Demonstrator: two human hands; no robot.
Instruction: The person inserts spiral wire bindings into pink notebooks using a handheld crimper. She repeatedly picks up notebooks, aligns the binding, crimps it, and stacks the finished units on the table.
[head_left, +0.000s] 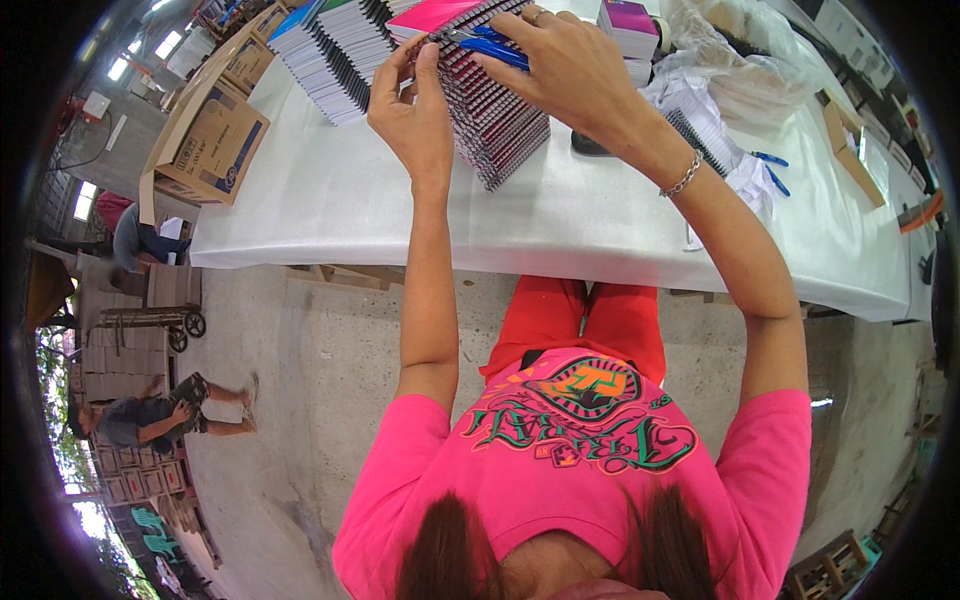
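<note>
A tall stack of spiral-bound notebooks (492, 125) with pink covers stands on the table in front of me, its coil edges toward me. My left hand (415, 115) is closed at the top notebook's left corner, thumb and fingers pinching the end of its coil binding. My right hand (570, 70) grips blue-handled cutting pliers (495, 47) over the top of the stack. The jaws point left and reach close to the left fingertips. Whether they touch the coil wire is too small to tell.
More spiral notebooks (325, 70) are stacked to the left, near open cardboard boxes (215, 140). On the right lie clear plastic wrapping (740, 50), a second blue-handled tool (775, 172) and purple-covered books (630, 28). A white cloth covers the table (330, 210). Another person (150, 420) is farther left.
</note>
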